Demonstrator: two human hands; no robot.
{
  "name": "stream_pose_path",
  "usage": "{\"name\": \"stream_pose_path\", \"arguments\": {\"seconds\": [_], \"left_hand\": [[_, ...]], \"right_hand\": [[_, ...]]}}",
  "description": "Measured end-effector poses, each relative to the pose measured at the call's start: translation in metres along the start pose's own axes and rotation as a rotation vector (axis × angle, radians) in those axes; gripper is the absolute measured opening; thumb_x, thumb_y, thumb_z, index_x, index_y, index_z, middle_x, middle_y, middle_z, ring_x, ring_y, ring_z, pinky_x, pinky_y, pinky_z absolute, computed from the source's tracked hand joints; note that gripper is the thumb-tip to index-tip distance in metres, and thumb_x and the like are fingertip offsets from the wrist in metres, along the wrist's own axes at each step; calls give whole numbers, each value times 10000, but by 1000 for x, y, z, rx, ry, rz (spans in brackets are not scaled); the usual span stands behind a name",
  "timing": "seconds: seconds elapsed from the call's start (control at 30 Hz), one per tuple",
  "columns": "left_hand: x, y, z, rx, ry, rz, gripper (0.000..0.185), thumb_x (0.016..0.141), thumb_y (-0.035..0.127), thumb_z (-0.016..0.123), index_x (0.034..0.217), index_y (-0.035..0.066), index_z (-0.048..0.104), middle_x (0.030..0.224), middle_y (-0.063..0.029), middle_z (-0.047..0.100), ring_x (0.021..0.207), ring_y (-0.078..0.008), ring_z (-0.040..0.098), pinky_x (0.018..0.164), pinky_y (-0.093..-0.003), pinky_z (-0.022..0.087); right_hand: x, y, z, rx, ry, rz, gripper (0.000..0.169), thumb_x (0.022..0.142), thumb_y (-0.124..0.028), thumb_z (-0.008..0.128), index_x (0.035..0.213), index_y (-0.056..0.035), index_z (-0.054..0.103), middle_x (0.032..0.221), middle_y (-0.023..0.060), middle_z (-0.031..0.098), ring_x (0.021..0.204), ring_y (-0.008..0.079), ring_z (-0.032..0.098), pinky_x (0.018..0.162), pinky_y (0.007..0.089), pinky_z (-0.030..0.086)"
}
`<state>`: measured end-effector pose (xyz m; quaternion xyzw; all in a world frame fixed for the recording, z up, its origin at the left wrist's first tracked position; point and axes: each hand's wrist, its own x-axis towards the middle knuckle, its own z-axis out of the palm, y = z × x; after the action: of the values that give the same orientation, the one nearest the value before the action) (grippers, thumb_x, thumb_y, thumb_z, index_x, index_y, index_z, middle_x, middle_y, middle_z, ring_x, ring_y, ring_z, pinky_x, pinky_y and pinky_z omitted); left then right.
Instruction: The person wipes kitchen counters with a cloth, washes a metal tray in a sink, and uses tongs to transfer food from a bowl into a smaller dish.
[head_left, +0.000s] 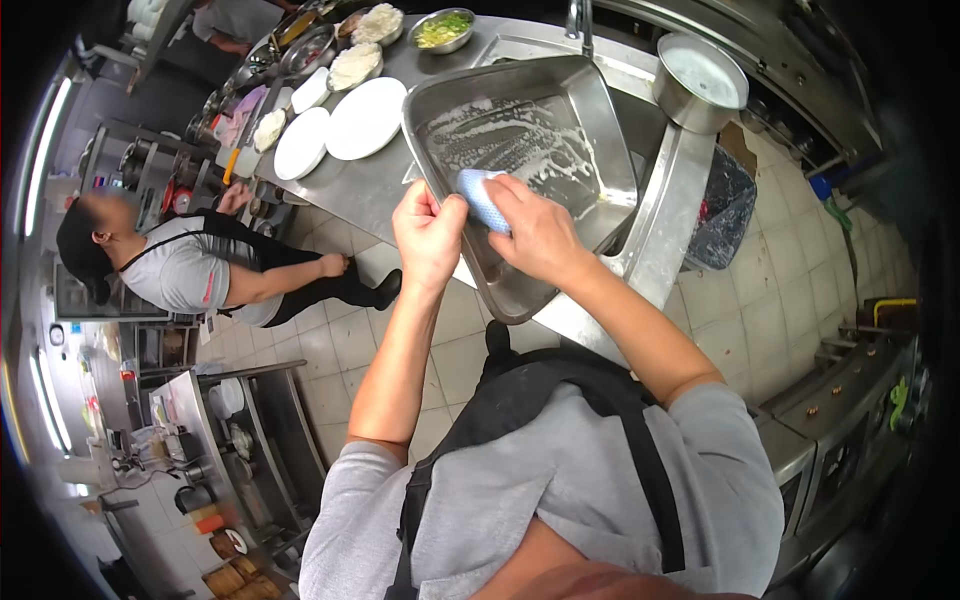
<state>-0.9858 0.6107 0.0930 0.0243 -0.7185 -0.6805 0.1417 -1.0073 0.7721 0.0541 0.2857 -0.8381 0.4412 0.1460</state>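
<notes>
A deep rectangular metal pan (551, 97) is tilted over the sink, with white suds streaked across its inside. My left hand (430, 232) grips the pan's near left rim between thumb and fingers. In my right hand (536, 229) is a blue-and-white patterned cloth or sponge (481, 199), pressed near the same rim on the inner side. The faucet (579, 26) stands behind the pan's far edge. Much of the sink basin is hidden beneath the pan.
White oval plates (367, 120) and bowls of shredded white food (355, 66) and chopped greens (442, 31) stand on the steel counter at left. A metal pot (702, 82) sits at the sink's right corner, above a lined bin (721, 210). A co-worker (217, 259) stands at left.
</notes>
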Motion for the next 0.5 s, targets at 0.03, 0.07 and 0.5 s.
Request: {"name": "stream_pose_path", "arguments": {"seconds": [0.03, 0.07, 0.5], "left_hand": [[-1, 0, 0, 2, 0, 7, 183, 860, 24, 600, 743, 109, 489, 700, 87, 472, 627, -12, 382, 567, -200, 332], [-2, 0, -2, 4, 0, 15, 186, 860, 21, 599, 741, 111, 486, 700, 86, 474, 628, -13, 385, 568, -199, 334], [-1, 7, -2, 5, -60, 75, 235, 861, -9, 596, 731, 129, 457, 726, 80, 478, 659, -18, 378, 609, -202, 319]], "right_hand": [[-2, 13, 5, 25, 69, 130, 471, 725, -100, 713, 1187, -67, 629, 1254, 185, 597, 993, 385, 659, 842, 433, 551], [2, 40, 13, 48, 140, 260, 456, 727, -98, 712, 1176, -69, 638, 1224, 185, 617, 997, 382, 658, 843, 428, 551], [34, 103, -4, 97, 228, 611, 330, 745, -140, 693, 1074, -116, 680, 937, 154, 717, 858, 343, 696, 768, 437, 547]]}}
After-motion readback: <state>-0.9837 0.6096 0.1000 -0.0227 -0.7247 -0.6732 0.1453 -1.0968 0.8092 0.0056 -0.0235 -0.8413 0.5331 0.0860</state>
